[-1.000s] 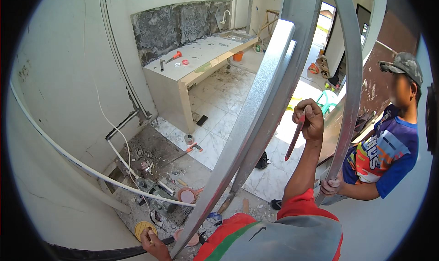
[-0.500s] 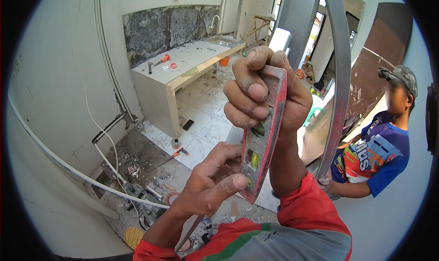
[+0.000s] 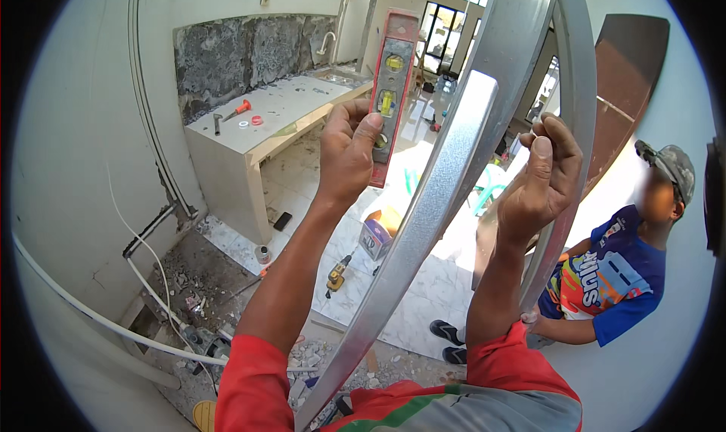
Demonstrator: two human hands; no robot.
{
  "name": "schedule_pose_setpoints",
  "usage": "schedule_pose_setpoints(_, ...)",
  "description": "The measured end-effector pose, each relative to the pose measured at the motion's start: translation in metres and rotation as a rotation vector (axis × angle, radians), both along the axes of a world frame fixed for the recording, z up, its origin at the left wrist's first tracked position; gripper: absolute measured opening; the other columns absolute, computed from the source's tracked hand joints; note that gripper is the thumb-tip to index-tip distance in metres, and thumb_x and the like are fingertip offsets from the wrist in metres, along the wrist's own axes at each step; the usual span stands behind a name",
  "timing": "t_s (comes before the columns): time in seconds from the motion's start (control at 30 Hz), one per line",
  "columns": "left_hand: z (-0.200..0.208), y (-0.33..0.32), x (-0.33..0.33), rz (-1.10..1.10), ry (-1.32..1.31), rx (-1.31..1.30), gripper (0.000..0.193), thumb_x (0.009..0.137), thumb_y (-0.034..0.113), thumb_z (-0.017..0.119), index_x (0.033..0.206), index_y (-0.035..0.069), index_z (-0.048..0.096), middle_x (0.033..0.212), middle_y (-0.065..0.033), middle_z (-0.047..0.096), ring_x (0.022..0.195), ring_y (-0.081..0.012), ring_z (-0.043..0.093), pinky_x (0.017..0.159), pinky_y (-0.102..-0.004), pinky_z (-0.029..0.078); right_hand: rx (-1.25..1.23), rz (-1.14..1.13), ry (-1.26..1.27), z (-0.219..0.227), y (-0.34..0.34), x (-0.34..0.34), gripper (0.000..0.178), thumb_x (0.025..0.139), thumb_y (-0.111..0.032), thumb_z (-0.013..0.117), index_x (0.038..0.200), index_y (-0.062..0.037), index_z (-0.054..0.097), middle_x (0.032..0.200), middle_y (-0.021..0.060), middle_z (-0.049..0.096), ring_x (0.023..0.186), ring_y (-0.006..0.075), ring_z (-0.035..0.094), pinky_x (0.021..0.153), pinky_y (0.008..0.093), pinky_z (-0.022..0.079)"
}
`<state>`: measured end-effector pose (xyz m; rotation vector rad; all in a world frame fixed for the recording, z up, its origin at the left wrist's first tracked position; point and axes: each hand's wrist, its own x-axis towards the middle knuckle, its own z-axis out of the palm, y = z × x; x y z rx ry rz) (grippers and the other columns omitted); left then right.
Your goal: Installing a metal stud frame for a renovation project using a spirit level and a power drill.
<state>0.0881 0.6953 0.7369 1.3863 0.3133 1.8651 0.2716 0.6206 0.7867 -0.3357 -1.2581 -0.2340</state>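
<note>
My left hand (image 3: 349,148) grips the lower half of a spirit level (image 3: 393,61). The level has a red edge, a grey body and yellow-green vials, and stands nearly upright. A bright metal bar (image 3: 423,205) slants just right of it, in front of a wider grey metal profile (image 3: 518,31). Beside the right-hand metal upright (image 3: 571,76), my right hand (image 3: 548,175) is raised with its fingers curled toward the thumb. A small pale spot shows at its fingertips; I cannot make out what it is.
A person (image 3: 631,258) at the right holds the metal upright low down. A counter (image 3: 227,163) with a hammer (image 3: 218,124) stands at the left. On the tiles lie a yellow-black power tool (image 3: 338,275) and a box (image 3: 376,237); rubble (image 3: 200,269) covers the floor's left side.
My right hand has let go of the level and moved right toward the metal upright. My left hand now holds the level alone, higher up. The bright bar shows more fully.
</note>
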Motion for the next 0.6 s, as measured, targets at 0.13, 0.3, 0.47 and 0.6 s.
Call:
schedule_pose_setpoints(0.13, 0.013, 0.040, 0.048, -0.190, -0.037, 0.076, 0.026, 0.092, 0.015, 0.054, 0.108, -0.004, 0.048, 0.099, -0.0078, 0.057, 0.085, -0.0087, 0.054, 0.077, -0.0219, 0.046, -0.230, -0.058, 0.009, -0.032, 0.025, 0.019, 0.019, 0.091, -0.010, 0.051, 0.105, 0.0021, 0.054, 0.109, 0.0099, 0.054, 0.096, 0.0135, 0.051, 0.086, 0.0269, 0.039)
schedule_pose_setpoints(0.3, 0.008, 0.049, 0.071, -0.267, -0.020, 0.102, 0.023, 0.092, 0.012, 0.053, 0.108, -0.004, 0.050, 0.099, -0.0067, 0.057, 0.085, -0.0099, 0.055, 0.078, -0.0228, 0.046, -0.287, -0.041, -0.015, -0.052, 0.035, 0.028, 0.020, 0.091, -0.010, 0.050, 0.107, 0.0031, 0.051, 0.106, 0.0099, 0.054, 0.097, 0.0143, 0.050, 0.087, 0.0288, 0.038)
schedule_pose_setpoints(0.47, 0.004, 0.039, 0.062, -0.364, 0.038, 0.137, 0.040, 0.086, 0.013, 0.061, 0.117, -0.005, 0.042, 0.102, -0.0127, 0.059, 0.092, -0.0132, 0.058, 0.083, -0.0251, 0.047, -0.319, 0.041, -0.003, -0.051, 0.026, 0.024, 0.023, 0.092, -0.011, 0.049, 0.109, 0.0036, 0.048, 0.105, 0.0105, 0.054, 0.094, 0.0137, 0.052, 0.083, 0.0267, 0.042)
schedule_pose_setpoints(0.6, -0.002, 0.025, 0.049, -0.426, 0.021, 0.089, 0.051, 0.083, 0.013, 0.065, 0.121, -0.006, 0.037, 0.105, -0.0168, 0.059, 0.096, -0.0154, 0.058, 0.085, -0.0263, 0.047, -0.355, 0.039, -0.028, -0.047, 0.010, 0.013, 0.024, 0.092, -0.012, 0.049, 0.110, 0.0036, 0.047, 0.105, 0.0107, 0.054, 0.092, 0.0130, 0.053, 0.082, 0.0265, 0.043)
